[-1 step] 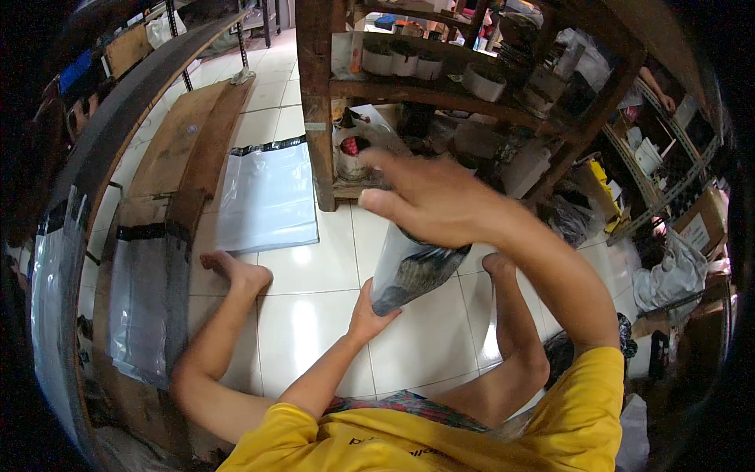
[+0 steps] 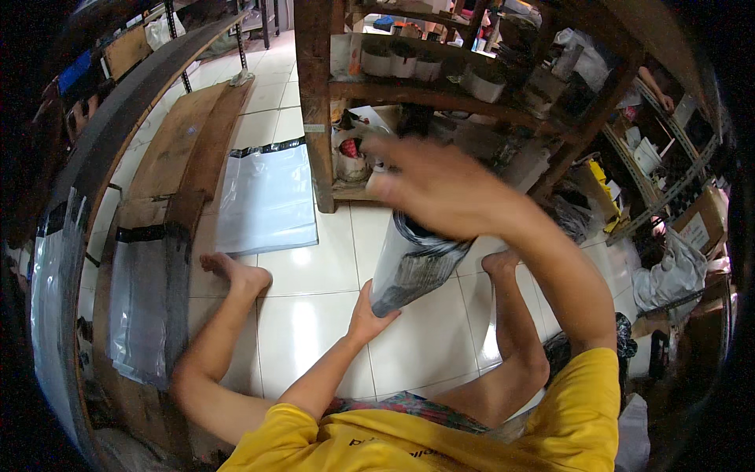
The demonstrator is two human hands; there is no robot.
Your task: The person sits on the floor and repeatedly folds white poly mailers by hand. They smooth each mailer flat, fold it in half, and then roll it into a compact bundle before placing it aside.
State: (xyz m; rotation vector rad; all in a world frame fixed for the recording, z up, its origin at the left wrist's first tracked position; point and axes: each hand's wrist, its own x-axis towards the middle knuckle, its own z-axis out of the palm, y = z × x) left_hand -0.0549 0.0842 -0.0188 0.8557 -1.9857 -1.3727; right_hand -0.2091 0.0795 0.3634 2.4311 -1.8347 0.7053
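Dark lettering runs across the front of the yellow shirt [image 2: 440, 440], upside down in this view and partly lost in folds. A small pale label [image 2: 314, 127] sits on the wooden shelf post [image 2: 313, 86]; on the cardboard box [image 2: 702, 224] at far right is a light patch with reddish print, too small to make out.

The plastic roll [image 2: 413, 275] is held above the white tiled floor [image 2: 307, 322], between the person's bent legs. It is glossy and pale grey on one side, streaked black on the other, and slants up to the right — its upper end shows curled, dark layers.

The left hand [image 2: 371, 315] grips its lower end, fingers and thumb closed around it. The right hand [image 2: 440, 189], blurred, passes over the upper end with fingers stretched out and thumb apart — I cannot tell whether it touches. A flat pale plastic stack [image 2: 266, 197] with a black top band lies on the floor.
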